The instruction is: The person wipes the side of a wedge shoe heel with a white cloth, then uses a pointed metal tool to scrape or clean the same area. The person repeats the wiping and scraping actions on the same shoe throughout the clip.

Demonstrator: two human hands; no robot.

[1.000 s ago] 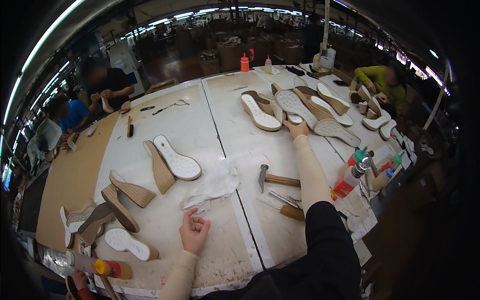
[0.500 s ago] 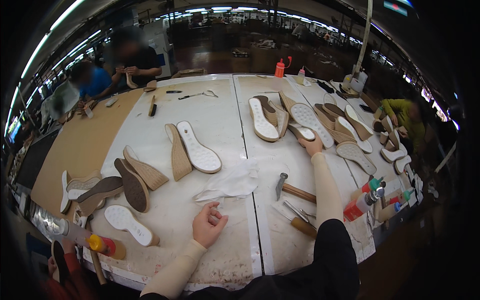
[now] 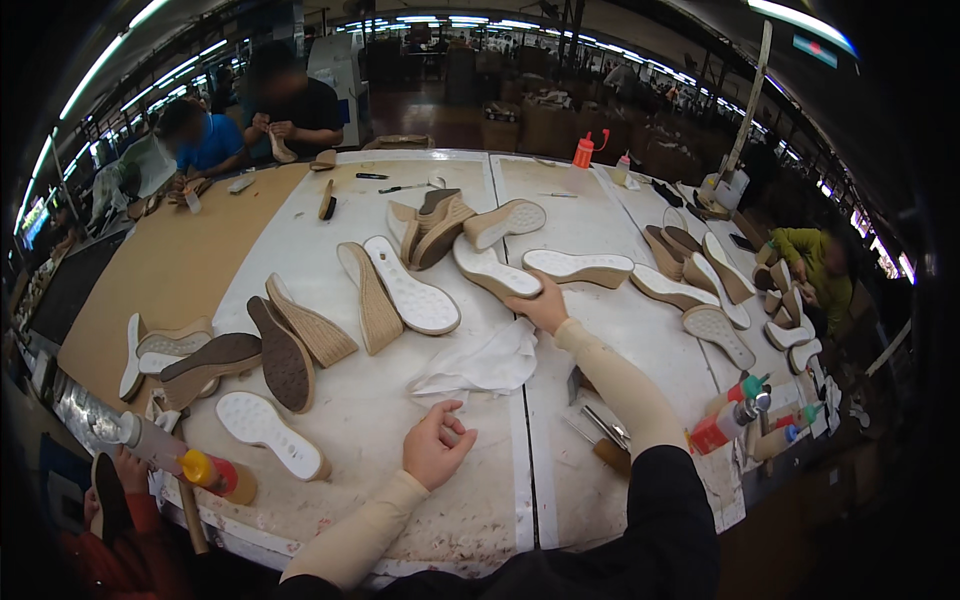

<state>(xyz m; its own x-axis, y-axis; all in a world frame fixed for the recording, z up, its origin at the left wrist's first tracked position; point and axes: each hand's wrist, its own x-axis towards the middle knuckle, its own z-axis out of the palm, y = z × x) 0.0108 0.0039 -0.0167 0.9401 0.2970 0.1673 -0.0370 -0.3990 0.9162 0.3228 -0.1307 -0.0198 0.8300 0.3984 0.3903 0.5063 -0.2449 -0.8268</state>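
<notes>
Fingers of the right hand (image 3: 545,305) close on a white-soled wedge sole (image 3: 497,272) mid-table, the left hand (image 3: 437,448) rests loosely curled and empty beside a white cloth (image 3: 480,365) (bottle (image 3: 722,430) contents unreadable).

Long ceiling strip lights (image 3: 100,75) give bright, even light; the white desk (image 3: 300,230) is well lit with soft, short shadows. Heavy fisheye bending curves the desk edges, and the corners fall to black. The far hall is dim; distant figures look soft.
</notes>
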